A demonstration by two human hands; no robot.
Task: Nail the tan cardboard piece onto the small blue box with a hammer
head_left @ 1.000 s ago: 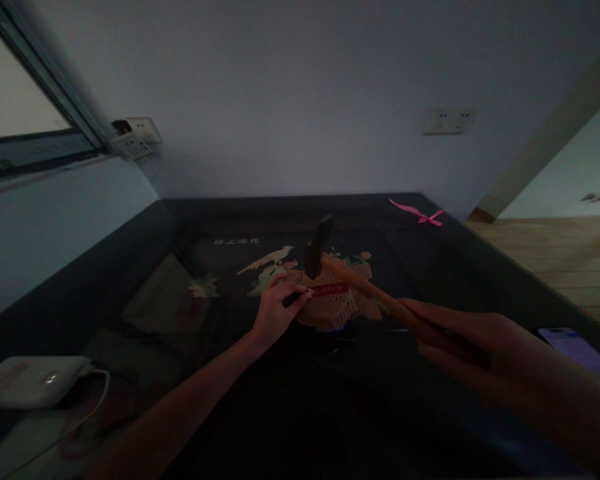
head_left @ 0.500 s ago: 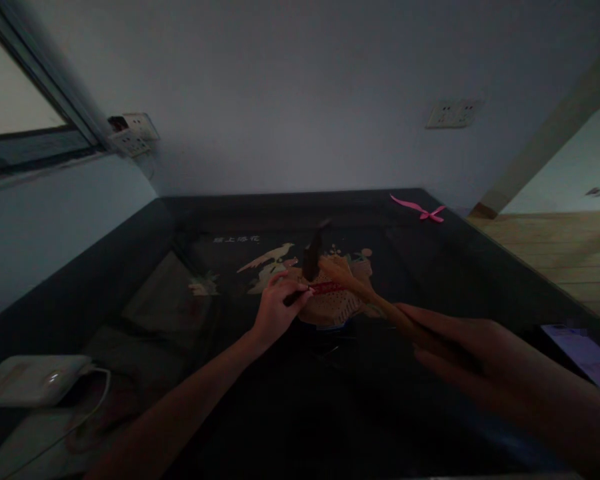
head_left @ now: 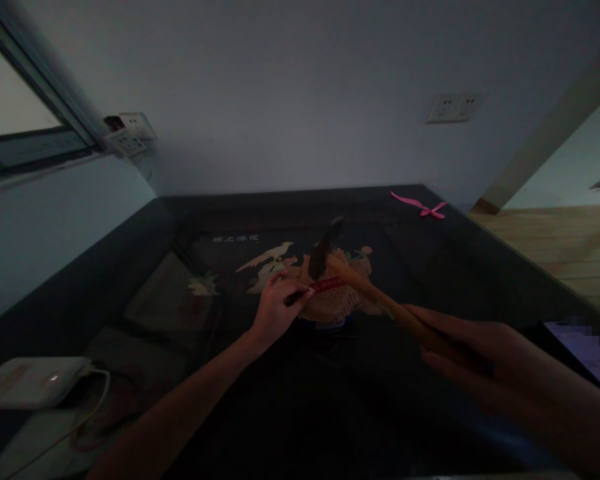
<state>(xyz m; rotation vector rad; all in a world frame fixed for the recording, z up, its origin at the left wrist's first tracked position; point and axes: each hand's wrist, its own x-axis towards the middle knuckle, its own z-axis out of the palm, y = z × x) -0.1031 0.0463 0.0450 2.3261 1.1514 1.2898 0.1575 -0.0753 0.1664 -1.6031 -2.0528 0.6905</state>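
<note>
My right hand (head_left: 485,353) is closed round the wooden handle of a hammer (head_left: 375,297). The hammer's dark head hangs over a tan, dotted piece (head_left: 325,307) near the middle of the table. Across that piece lies a narrow red strip (head_left: 327,285). My left hand (head_left: 277,303) rests at its left, thumb and finger pinched at the strip's left end. A dark patch shows between those fingers; I cannot tell whether it is a thing or shadow. Something blue (head_left: 330,325) peeks out under the tan piece.
The dark glossy table (head_left: 280,413) bears a printed bird (head_left: 275,252) and flower picture. A pink ribbon (head_left: 430,212) lies at the far right corner. A white device (head_left: 35,381) with a cable sits front left, and a phone-like screen (head_left: 580,350) at right. Behind is a wall (head_left: 290,100).
The hammer and my right hand have shifted slightly right, and the hammer head is a little farther right. My left hand stays in place at the red strip.
</note>
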